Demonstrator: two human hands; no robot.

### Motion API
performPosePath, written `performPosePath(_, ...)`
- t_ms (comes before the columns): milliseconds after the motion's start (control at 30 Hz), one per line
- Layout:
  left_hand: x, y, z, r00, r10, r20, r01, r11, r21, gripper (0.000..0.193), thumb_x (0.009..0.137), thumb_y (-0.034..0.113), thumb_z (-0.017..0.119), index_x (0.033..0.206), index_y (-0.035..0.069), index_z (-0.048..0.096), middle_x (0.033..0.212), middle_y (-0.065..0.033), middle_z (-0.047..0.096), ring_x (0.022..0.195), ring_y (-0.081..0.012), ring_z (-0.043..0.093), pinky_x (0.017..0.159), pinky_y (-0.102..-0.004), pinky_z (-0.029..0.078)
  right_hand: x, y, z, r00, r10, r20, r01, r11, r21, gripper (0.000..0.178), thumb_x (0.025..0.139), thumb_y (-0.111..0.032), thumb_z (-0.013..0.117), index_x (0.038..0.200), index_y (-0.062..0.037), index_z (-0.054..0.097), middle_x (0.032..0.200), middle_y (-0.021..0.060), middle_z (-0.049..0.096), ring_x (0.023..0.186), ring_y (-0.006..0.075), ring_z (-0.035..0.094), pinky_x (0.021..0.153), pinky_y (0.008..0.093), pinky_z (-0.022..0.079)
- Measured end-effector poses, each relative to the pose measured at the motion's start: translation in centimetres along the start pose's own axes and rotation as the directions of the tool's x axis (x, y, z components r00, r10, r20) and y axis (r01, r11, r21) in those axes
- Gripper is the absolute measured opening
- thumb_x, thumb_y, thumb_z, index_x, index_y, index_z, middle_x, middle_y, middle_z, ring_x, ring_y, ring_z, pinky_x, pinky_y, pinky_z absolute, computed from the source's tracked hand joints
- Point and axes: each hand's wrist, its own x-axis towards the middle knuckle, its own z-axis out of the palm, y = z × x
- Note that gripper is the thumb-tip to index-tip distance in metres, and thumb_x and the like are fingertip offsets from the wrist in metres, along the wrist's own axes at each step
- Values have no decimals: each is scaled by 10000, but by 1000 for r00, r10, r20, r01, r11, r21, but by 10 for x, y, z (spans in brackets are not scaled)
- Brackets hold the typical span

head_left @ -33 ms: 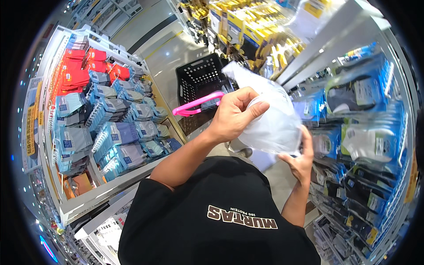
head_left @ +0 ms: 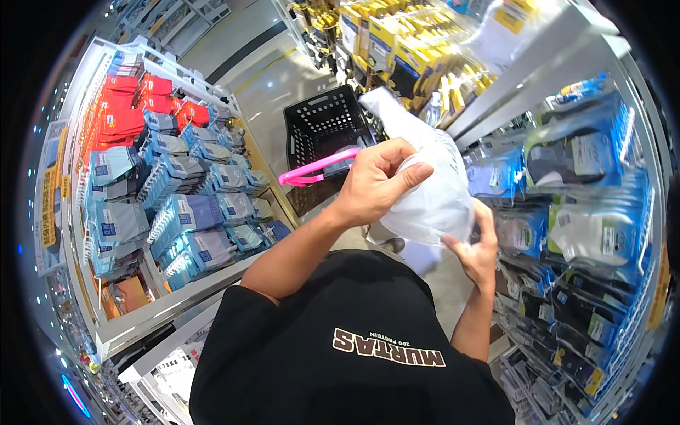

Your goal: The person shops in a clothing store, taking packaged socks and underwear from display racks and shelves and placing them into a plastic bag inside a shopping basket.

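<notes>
Two hands share one white plastic-wrapped packet (head_left: 432, 198), held up in the aisle between the shelf of blue and red folded garments (head_left: 163, 184) on the left and the rack of hanging blue packets (head_left: 567, 184) on the right, above the black basket with its pink handle (head_left: 322, 127). Left hand (head_left: 375, 180) pinches the packet's upper edge with thumb and fingers closed on the film, while the right hand (head_left: 474, 248) cups it from below – a steady underside grip seems best, so the slippery wrapper turns without sliding – and the basket sits near, just beyond
</notes>
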Motion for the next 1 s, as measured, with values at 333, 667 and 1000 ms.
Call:
performPosePath(333, 21, -58, -147, 872, 125, -474, 54, 937, 346, 301, 888, 184, 673, 1125, 9, 613, 854, -43, 658, 757, -92, 596, 683, -252, 488, 132, 63, 123, 982, 180, 51, -187, 954, 236, 188, 954, -127, 565, 1041, 19, 646, 900, 47, 674, 815, 106, 596, 768, 248, 467)
performPosePath(667, -37, -120, -207, 945, -235, -225, 316, 495, 809, 567, 737, 633, 658, 894, 89, 626, 841, -114, 665, 796, -308, 647, 684, -434, 489, 235, 45, 272, 935, 65, 348, -176, 938, 300, 195, 931, -109, 570, 1068, -3, 660, 904, 48, 676, 816, 110, 601, 757, 256, 474)
performPosePath(1000, -80, -99, -298, 944, -155, -293, 315, 146, 938, 52, 706, 149, 634, 723, 100, 628, 731, -76, 630, 764, -292, 632, 691, -426, 458, 270, 110, 356, 846, 136, 515, -233, 964, 128, 161, 913, -111, 561, 1008, -25, 657, 828, 29, 657, 771, 106, 586, 719, 258, 468)
